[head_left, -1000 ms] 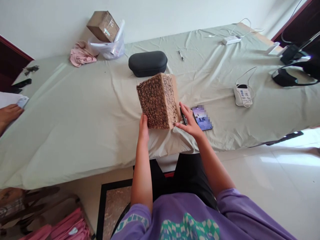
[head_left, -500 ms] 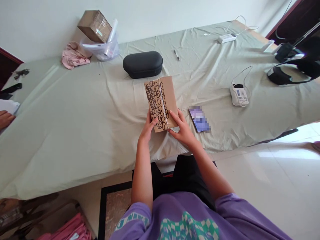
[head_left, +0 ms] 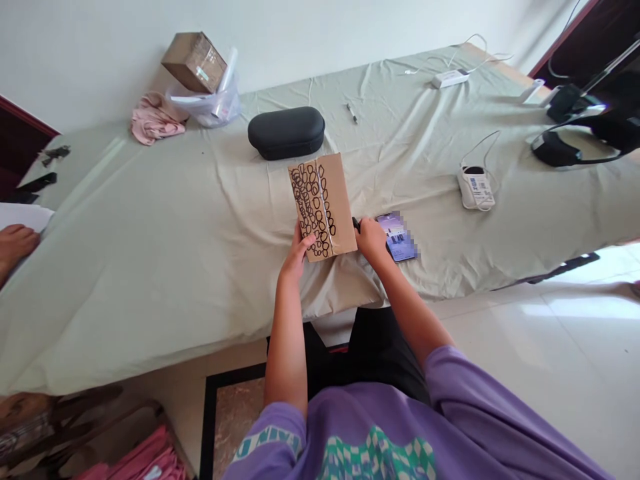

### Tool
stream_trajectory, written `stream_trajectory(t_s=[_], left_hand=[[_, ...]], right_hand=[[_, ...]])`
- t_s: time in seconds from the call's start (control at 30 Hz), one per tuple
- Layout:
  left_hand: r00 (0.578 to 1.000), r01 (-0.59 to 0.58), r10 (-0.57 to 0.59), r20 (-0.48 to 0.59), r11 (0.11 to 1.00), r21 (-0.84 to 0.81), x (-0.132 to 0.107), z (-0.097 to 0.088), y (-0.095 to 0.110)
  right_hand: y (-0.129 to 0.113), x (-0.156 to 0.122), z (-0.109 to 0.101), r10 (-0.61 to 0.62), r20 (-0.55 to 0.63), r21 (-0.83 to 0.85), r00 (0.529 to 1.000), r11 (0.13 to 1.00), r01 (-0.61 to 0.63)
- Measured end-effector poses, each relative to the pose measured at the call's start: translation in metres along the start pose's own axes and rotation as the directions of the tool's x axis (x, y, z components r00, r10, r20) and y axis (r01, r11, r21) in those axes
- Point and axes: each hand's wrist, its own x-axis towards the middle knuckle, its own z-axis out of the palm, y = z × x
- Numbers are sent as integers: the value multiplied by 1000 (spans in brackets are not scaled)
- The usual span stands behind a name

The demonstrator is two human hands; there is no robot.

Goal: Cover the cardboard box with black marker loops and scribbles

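Note:
A brown cardboard box (head_left: 343, 200) with rows of black loops drawn over its left part stands near the table's front edge. My left hand (head_left: 296, 257) grips its lower left side, thumb on the drawn face. At the box's lower right edge, my right hand (head_left: 371, 239) is closed around a small dark object (head_left: 356, 225), mostly hidden by the fingers. I cannot make out its kind. Close to the right of that hand lies a phone (head_left: 396, 235) with a lit screen, partly blurred. Behind the box sits a black oblong case (head_left: 286, 132).
A pen (head_left: 353, 113) lies behind the box. To the right are a white corded device (head_left: 476, 188), a power strip (head_left: 450, 79) and a black headset (head_left: 555, 148). Back left hold a carton (head_left: 195, 61), a plastic tub (head_left: 213, 110) and pink cloth (head_left: 156, 120). Another person's hand (head_left: 17, 243) is far left.
My right hand has left the box's front face and moved to its right edge, now closed around a small dark object. My left hand keeps its hold on the box.

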Motion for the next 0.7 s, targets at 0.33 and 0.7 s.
stream_trajectory(t_s=[0.33, 0.7], left_hand=[[1000, -8, 8, 15, 1000, 5, 4, 0, -8], [1000, 7, -7, 29, 1000, -2, 10, -3, -11]], right_hand=[[16, -12, -3, 9, 4, 135, 1000, 991, -10], [13, -15, -11, 36, 33, 213, 999, 976, -42]])
